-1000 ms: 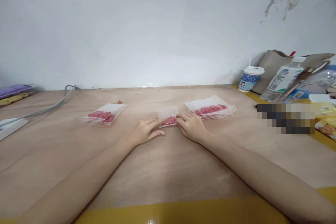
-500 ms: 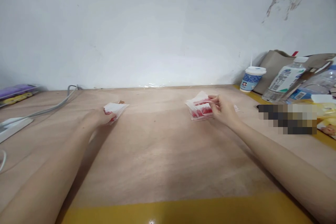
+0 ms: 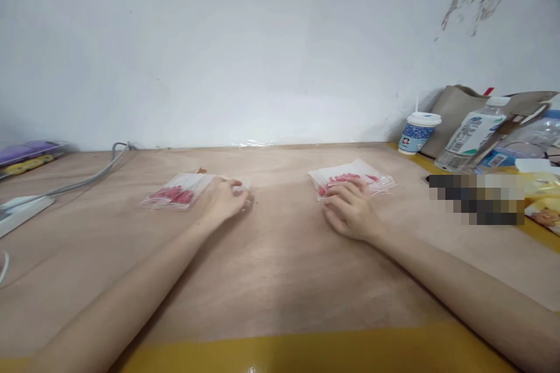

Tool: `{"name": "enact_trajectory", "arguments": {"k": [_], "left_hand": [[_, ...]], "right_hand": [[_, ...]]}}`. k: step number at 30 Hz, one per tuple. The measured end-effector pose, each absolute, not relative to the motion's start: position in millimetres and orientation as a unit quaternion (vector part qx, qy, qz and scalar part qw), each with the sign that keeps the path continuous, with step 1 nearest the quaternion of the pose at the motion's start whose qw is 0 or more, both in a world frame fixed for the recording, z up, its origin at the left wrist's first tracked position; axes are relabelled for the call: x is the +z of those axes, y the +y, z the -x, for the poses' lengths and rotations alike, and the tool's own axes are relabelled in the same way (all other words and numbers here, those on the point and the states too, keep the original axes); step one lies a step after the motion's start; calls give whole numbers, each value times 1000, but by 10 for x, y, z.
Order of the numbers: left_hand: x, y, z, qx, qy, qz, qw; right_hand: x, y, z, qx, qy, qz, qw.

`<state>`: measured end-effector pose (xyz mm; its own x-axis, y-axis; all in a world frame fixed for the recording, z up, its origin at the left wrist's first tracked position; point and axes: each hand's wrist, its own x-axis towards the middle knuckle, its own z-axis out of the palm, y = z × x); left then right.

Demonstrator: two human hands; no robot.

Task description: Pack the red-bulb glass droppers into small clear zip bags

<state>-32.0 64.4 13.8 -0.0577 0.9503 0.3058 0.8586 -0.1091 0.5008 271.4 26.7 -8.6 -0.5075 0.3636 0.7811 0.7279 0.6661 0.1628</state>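
Two groups of clear zip bags with pinkish-red pieces lie on the table. The left bag (image 3: 174,193) rests flat, just to the left of my left hand (image 3: 228,197). Those fingers are curled, and a bit of something whitish and see-through shows by the fingertips; its kind cannot be made out. On the right, a small stack of bags (image 3: 350,177) lies with its edges fanned out to the right. My right hand (image 3: 352,210) rests over the near edge of that stack, fingers bent loosely and somewhat apart, gripping nothing visible.
At the right stand a paper cup (image 3: 419,133) with a straw, a plastic bottle (image 3: 473,135) and a grey-beige bag (image 3: 448,113). A grey cable (image 3: 94,178) runs to a white power strip (image 3: 28,210) at the left. Purple and yellow items (image 3: 30,154) sit in the far left corner.
My left hand has let go of the left bag and moved right. My right hand has released the bag it was pinching and come nearer; the bags there now lie flatter.
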Motion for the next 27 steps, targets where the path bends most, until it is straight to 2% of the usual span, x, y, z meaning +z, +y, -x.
{"name": "enact_trajectory", "arguments": {"k": [3, 7, 12, 20, 27], "left_hand": [[32, 526, -53, 302, 598, -738, 82], [-27, 411, -191, 304, 488, -817, 52], [-103, 404, -80, 336, 464, -819, 35], [-124, 496, -171, 359, 401, -841, 53], [-169, 512, -161, 351, 427, -832, 44]], "right_hand": [[-96, 231, -2472, -195, -871, 297, 341], [-86, 254, -2277, -101, -882, 336, 314], [-120, 348, -2157, -43, -882, 363, 297], [-232, 416, -2047, 59, -847, 349, 396], [-237, 422, -1936, 78, -802, 378, 456]]}}
